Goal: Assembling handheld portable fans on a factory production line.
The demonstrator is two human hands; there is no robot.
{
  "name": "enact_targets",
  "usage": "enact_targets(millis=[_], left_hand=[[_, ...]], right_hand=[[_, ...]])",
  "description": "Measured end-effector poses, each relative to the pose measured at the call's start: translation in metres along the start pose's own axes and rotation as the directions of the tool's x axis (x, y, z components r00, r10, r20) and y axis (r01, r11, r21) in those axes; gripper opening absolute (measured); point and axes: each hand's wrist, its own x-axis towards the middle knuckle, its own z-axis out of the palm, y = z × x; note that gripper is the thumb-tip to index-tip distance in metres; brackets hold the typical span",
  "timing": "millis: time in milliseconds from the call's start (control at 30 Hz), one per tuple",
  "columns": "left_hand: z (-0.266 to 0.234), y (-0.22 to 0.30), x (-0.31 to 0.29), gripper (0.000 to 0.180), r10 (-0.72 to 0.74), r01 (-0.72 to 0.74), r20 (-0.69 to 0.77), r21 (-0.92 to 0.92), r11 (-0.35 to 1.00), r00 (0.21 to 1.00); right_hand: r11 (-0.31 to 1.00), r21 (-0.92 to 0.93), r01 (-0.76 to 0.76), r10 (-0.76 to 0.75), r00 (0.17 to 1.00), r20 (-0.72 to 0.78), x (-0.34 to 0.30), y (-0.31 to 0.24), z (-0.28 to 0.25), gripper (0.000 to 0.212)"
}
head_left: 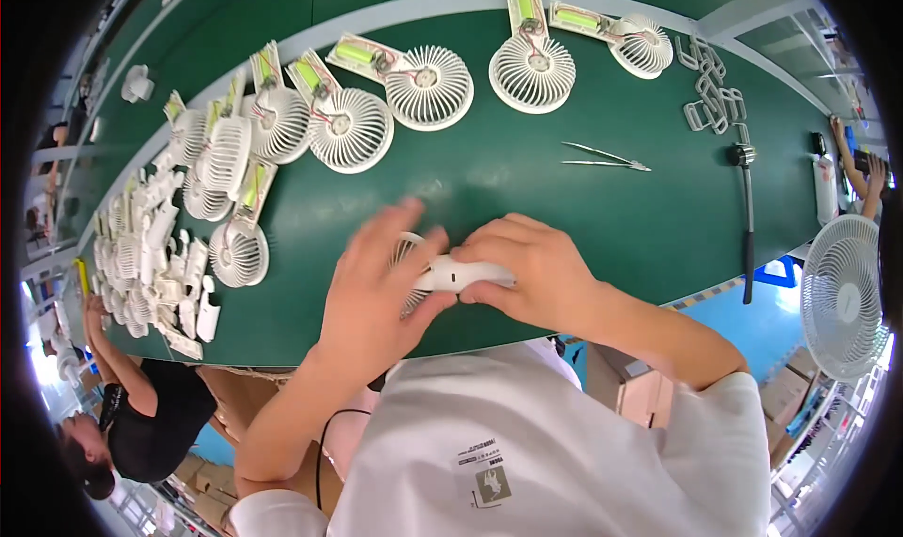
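Close to the front of the green table, a small white handheld fan [453, 276] is held between my two hands. Its slatted round grille lies partly under my left hand [370, 278], whose thumb and a finger are on the fan near its neck while other fingers are raised and blurred. My right hand [538, 269] is closed around the handle end, thumb below and fingers above. A small dark slot shows on the white body between the hands. Beyond them lies a pair of metal tweezers [607, 161].
Several opened fans [428, 87] with green batteries and wires line the far side. White shell parts [160, 255] are heaped at left. Grey loops [717, 104] and a dark-handled hammer-like tool [748, 208] lie right, near a large fan [847, 297]. A person [155, 401] works at left.
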Motion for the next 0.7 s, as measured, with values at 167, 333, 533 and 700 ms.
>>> enact_targets(millis=[167, 333, 533, 700], left_hand=[[0.011, 0.008, -0.037, 0.102, -0.55, 0.483, -0.014, -0.461, 0.745, 0.835], [0.02, 0.009, -0.04, 0.073, -0.398, 0.271, -0.235, -0.434, 0.859, 0.887], [0.023, 0.005, -0.044, 0.072, -0.272, 0.157, -0.287, -0.367, 0.917, 0.919], [0.021, -0.007, -0.05, 0.078, -0.259, 0.122, -0.268, -0.44, 0.89, 0.928]], right_hand=[[0.994, -0.009, 0.108, -0.108, 0.977, -0.182, -0.02, -0.005, 0.014, 0.035], [0.998, 0.06, 0.004, 0.004, 0.992, -0.125, -0.018, -0.016, 0.01, 0.035], [1.0, 0.022, 0.022, -0.022, 1.0, 0.007, -0.02, -0.014, 0.005, 0.04], [0.977, -0.2, 0.078, -0.047, 0.987, 0.156, -0.042, -0.01, -0.016, 0.042]])
